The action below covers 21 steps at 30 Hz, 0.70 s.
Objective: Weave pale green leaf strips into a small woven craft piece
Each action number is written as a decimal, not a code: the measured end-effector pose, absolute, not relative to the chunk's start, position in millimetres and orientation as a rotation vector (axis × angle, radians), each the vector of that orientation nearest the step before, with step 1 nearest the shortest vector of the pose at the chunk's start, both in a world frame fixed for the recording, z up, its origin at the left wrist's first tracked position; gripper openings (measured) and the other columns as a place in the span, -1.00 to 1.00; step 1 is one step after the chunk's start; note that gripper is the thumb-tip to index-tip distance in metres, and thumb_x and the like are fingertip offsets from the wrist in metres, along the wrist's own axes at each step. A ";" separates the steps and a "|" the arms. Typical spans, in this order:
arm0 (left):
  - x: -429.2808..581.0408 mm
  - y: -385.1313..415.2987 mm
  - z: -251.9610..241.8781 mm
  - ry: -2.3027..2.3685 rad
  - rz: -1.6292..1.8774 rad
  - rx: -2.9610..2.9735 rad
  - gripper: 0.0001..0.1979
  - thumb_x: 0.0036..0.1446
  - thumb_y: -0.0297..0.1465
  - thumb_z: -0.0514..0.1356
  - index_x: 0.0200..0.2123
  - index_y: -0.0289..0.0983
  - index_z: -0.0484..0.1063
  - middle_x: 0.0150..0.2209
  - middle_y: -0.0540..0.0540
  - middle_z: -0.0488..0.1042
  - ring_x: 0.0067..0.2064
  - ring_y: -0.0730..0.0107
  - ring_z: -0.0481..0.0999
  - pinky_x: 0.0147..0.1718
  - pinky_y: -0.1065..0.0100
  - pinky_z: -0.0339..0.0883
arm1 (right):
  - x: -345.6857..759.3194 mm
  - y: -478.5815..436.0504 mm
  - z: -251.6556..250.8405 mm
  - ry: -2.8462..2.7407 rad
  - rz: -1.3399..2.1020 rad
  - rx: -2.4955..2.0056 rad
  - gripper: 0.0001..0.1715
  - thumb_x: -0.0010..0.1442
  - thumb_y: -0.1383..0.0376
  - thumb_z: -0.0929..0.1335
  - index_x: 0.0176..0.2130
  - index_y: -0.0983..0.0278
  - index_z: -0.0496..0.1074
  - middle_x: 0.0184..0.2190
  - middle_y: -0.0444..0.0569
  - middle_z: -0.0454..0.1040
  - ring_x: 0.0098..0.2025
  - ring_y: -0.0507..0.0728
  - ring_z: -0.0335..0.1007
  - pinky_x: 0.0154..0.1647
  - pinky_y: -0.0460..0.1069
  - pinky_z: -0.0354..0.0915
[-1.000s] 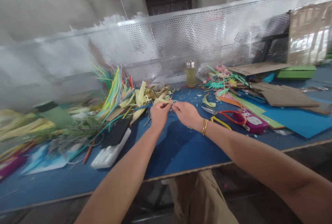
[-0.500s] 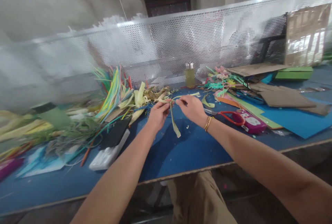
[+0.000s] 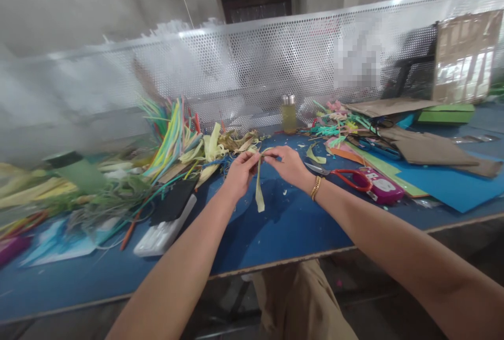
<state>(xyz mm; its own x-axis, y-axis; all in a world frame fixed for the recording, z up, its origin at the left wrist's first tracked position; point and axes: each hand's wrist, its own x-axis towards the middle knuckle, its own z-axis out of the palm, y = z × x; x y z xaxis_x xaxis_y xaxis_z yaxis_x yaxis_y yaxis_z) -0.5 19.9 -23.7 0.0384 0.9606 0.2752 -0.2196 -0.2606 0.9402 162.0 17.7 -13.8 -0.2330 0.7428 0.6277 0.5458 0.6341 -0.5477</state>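
Between my two hands, a pale green strip of what looks like corn husk hangs down over the blue table. My left hand pinches it near its upper end, fingers closed. My right hand, with a gold bracelet at the wrist, is pinched on the same strip just beside the left fingertips. Fingers hide the part of the strip they grip. Right of my right hand lie scissors with red handles. Behind my left hand is a heap of dried husks.
Colourful pipe cleaners stand at the back left. A black phone rests against a white case. A glass bottle stands before the perforated metal panel. Blue paper, cardboard and a purple item lie right.
The hanging strip has swung a little left. A strip end that stuck out past my right hand no longer shows there. My hands have stayed nearly in place, still pinching.
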 end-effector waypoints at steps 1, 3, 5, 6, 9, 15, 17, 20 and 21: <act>-1.4 20.4 -24.2 0.908 1.463 1.327 -0.72 -0.13 -0.22 0.41 -0.47 -0.26 0.44 -0.52 0.07 0.39 -0.48 0.52 0.31 -0.42 0.42 0.18 | 161.7 18.2 -14.8 -1.881 0.282 -1.009 -0.81 0.23 0.24 0.35 -0.20 0.15 0.58 -0.18 -0.10 0.61 -0.10 0.13 0.47 0.01 0.03 0.27; -2.7 20.4 -23.9 1.018 1.514 1.446 -0.74 -0.09 -0.20 0.38 -0.43 -0.25 0.48 -0.47 0.04 0.46 -0.41 0.47 0.38 -0.34 0.40 0.24 | 160.8 19.8 -17.4 -1.821 0.348 -0.993 -0.84 0.20 0.23 0.37 -0.26 0.18 0.58 -0.26 -0.11 0.62 -0.20 0.10 0.50 -0.08 0.00 0.31; -2.9 18.7 -22.2 1.125 1.576 1.528 -0.74 -0.08 -0.20 0.36 -0.38 -0.26 0.53 -0.37 -0.03 0.54 -0.30 0.38 0.45 -0.22 0.35 0.28 | 159.6 21.4 -20.3 -1.764 0.406 -0.996 -0.84 0.19 0.23 0.38 -0.29 0.19 0.59 -0.31 -0.11 0.62 -0.27 0.09 0.51 -0.16 -0.02 0.34; -2.7 17.3 -21.0 1.168 1.597 1.550 -0.74 -0.07 -0.21 0.36 -0.36 -0.27 0.56 -0.33 -0.05 0.57 -0.26 0.33 0.48 -0.18 0.32 0.29 | 158.9 21.8 -21.8 -1.741 0.418 -1.004 -0.85 0.18 0.23 0.38 -0.30 0.19 0.59 -0.32 -0.12 0.62 -0.27 0.09 0.51 -0.17 -0.03 0.35; -0.8 12.5 -17.3 1.215 1.594 1.602 -0.76 -0.07 -0.24 0.35 -0.36 -0.26 0.61 -0.29 -0.10 0.61 -0.19 0.22 0.53 -0.11 0.25 0.33 | 157.7 21.6 -24.6 -1.718 0.417 -1.035 -0.86 0.16 0.24 0.40 -0.32 0.17 0.60 -0.33 -0.13 0.63 -0.27 0.10 0.52 -0.16 -0.02 0.36; 2.8 9.5 -17.0 1.166 1.570 1.587 -0.78 -0.07 -0.30 0.36 -0.31 -0.25 0.64 -0.28 -0.12 0.63 -0.19 0.21 0.56 -0.11 0.21 0.37 | 158.0 21.5 -25.1 -1.672 0.414 -1.007 -0.89 0.13 0.25 0.41 -0.35 0.17 0.60 -0.31 -0.11 0.63 -0.25 0.13 0.54 -0.13 0.00 0.38; 3.1 10.3 -17.8 1.157 1.589 1.578 -0.80 -0.07 -0.32 0.35 -0.32 -0.26 0.63 -0.28 -0.12 0.63 -0.21 0.23 0.56 -0.11 0.22 0.38 | 157.9 23.3 -25.2 -1.640 0.448 -0.969 -0.89 0.12 0.24 0.42 -0.35 0.19 0.60 -0.31 -0.09 0.63 -0.25 0.12 0.54 -0.13 0.00 0.38; 3.3 10.9 -18.1 1.143 1.587 1.587 -0.82 -0.07 -0.32 0.35 -0.36 -0.28 0.62 -0.34 -0.11 0.62 -0.28 0.29 0.54 -0.19 0.27 0.37 | 157.5 26.2 -25.5 -1.615 0.481 -0.949 -0.90 0.10 0.25 0.43 -0.38 0.22 0.58 -0.34 -0.08 0.62 -0.28 0.10 0.52 -0.17 -0.02 0.38; 3.4 10.7 -18.0 1.149 1.584 1.591 -0.82 -0.07 -0.32 0.34 -0.38 -0.28 0.61 -0.37 -0.10 0.61 -0.32 0.32 0.52 -0.23 0.29 0.37 | 157.3 26.7 -25.5 -1.614 0.482 -0.952 -0.91 0.09 0.26 0.43 -0.39 0.22 0.58 -0.36 -0.08 0.61 -0.30 0.10 0.51 -0.20 -0.02 0.37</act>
<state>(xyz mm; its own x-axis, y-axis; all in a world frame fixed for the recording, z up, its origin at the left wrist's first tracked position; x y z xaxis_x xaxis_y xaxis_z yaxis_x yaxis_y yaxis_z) 3.4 10.7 -18.0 -0.0923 0.8860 0.4543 0.1568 -0.4377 0.8854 157.3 26.7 -25.5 -0.0282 0.7895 0.6131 0.3238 0.5875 -0.7416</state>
